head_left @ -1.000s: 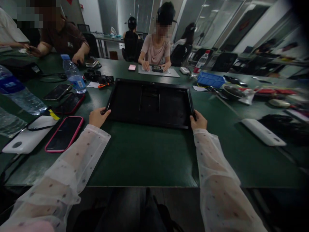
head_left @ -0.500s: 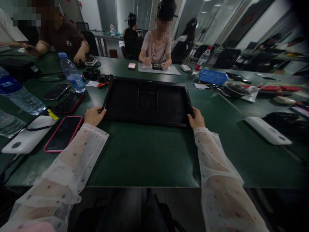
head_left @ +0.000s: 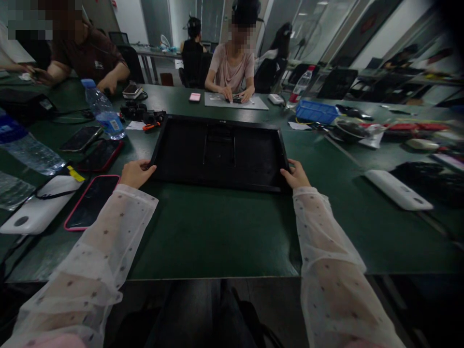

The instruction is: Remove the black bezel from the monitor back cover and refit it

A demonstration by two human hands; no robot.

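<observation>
A wide black rectangular frame (head_left: 184, 150) with a raised rim and a slotted middle section lies in front of me; it looks like a monitor's plastic casing. My left hand (head_left: 137, 174) grips its left edge, thumb on top and fingers curled around the side. On the opposite short edge, my right hand (head_left: 296, 175) holds on the same way, with its thumb over the rim. The fingers under the frame are partly hidden. To the left of my left hand lies a phone with a pink edge (head_left: 93, 200).
Bottles (head_left: 105, 111), phones and a white power bank (head_left: 43, 203) crowd the green table (head_left: 217, 232) on the left. On the right are another white power bank (head_left: 398, 189), a blue basket (head_left: 317, 112) and tools. A person (head_left: 232, 72) works across the table.
The view has shifted slightly. Both hands keep their hold on the black frame, which stays in nearly the same place. The person opposite has moved their hands closer together.
</observation>
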